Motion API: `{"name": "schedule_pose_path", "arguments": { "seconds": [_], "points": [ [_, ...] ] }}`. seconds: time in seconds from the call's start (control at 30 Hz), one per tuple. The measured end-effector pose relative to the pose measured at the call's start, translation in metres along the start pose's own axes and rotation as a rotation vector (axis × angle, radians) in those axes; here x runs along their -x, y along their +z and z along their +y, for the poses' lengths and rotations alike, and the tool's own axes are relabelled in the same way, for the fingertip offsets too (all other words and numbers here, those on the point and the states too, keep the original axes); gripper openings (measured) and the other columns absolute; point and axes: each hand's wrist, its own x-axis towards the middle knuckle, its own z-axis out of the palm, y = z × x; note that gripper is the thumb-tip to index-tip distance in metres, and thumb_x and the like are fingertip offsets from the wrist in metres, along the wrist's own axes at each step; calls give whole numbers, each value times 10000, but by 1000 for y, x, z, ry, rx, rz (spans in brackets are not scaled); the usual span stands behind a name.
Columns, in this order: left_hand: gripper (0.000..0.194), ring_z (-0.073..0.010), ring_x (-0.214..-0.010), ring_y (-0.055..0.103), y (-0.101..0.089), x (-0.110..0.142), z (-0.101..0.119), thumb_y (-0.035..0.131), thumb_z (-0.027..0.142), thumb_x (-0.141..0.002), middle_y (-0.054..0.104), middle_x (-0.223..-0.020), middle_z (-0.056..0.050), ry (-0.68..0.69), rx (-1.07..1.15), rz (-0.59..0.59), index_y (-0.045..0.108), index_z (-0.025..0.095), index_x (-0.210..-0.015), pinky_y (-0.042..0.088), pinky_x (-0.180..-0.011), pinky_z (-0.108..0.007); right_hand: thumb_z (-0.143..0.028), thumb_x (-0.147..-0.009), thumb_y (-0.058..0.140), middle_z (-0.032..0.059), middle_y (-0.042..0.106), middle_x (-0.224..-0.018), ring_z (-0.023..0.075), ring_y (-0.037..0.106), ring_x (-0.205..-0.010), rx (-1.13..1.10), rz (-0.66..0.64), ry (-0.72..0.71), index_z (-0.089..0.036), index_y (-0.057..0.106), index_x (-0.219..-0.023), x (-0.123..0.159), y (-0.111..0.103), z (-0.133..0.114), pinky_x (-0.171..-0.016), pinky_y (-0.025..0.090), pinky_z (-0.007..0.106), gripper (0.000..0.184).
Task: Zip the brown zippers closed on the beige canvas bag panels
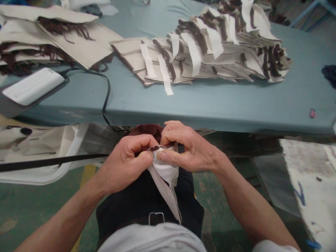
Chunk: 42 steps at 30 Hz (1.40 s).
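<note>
Over my lap, both hands hold a beige fabric piece (pixel 166 196) with a dark brown edge and a white strip or lining near its top. My left hand (pixel 130 161) pinches the upper left edge between thumb and fingers. Close beside it, my right hand (pixel 187 148) grips the top edge, its thumb pressing on the white part. The piece hangs down in a fold toward my belt buckle (pixel 156 217). Dark red-brown fabric (pixel 148 130) shows just beyond my fingers. Whatever lies between the fingertips is partly hidden.
Ahead is a table with a blue-green cover (pixel 210 108). It bears stacked beige pieces with white strips (pixel 193 52), another beige stack (pixel 78 38), and a white device (pixel 34 85) with a black cable (pixel 108 91). A white plastic bin (pixel 76 150) stands left; a stained white board (pixel 309 189) is right.
</note>
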Motion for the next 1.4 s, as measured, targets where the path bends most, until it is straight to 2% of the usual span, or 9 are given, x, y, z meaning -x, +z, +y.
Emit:
{"name": "schedule_pose_path", "arguments": {
  "seconds": [0.3,0.47,0.67,0.77,0.87,1.1,1.23,1.3,1.4],
  "points": [
    [184,-101,-535,363,18,-1,-25,449,204,-756,408,-562,64,102,40,193,445,219,-572,304,-508,-244,-272,-950,653,-75,374,-684,97,356,-642,-281,-23,145,-226,391,-705,-1,18,3,-637,285,264,362],
    [145,-112,-606,408,5,-5,-32,475,179,-786,464,-640,60,-28,83,-23,548,194,-662,327,-565,-250,-308,-942,621,-66,431,-694,94,374,-624,-295,-28,270,-208,481,-717,6,15,8,-598,285,260,283],
    [141,-127,-735,485,-10,-2,-39,541,260,-902,566,-805,35,-80,210,-251,650,186,-850,380,-646,-240,-291,-949,626,-54,496,-716,102,434,-665,-228,-28,269,-194,539,-744,13,6,2,-674,341,267,243],
    [283,-105,-639,385,-7,-2,-35,653,386,-934,472,-710,54,-92,194,-245,589,176,-755,314,-565,-231,-274,-966,630,-53,511,-730,104,452,-684,-194,-40,236,-193,544,-762,13,5,-2,-698,351,269,236],
    [373,-92,-611,352,-6,-2,-30,681,400,-944,441,-662,57,-41,199,-225,562,165,-679,296,-542,-218,-263,-980,631,-47,538,-746,110,477,-714,-176,-52,195,-194,551,-776,14,5,-4,-719,359,272,230],
    [256,-91,-574,447,-17,2,-30,683,372,-957,609,-661,22,-67,156,-331,764,147,-865,346,-508,-181,-281,-968,638,-44,538,-715,121,492,-709,-268,-55,200,-195,560,-749,17,6,-3,-719,371,280,248],
    [215,-132,-699,616,-21,1,-34,685,340,-964,764,-849,-42,-33,149,-320,791,159,-1004,479,-618,-191,-324,-963,652,-40,543,-715,118,483,-685,-304,-22,244,-193,573,-742,20,6,3,-676,367,269,268],
    [229,-139,-737,643,-20,-1,-34,677,345,-976,778,-897,-52,-23,141,-304,784,161,-1059,500,-648,-194,-346,-963,648,-38,547,-718,113,476,-658,-279,-29,285,-189,593,-757,20,3,6,-646,356,264,265],
    [217,-109,-634,573,-17,-6,-28,679,350,-969,710,-761,-8,0,77,-238,771,159,-1011,439,-561,-174,-381,-938,661,-19,592,-743,130,511,-693,-92,-71,298,-185,618,-784,16,-5,3,-684,362,277,253]
  ]
}}
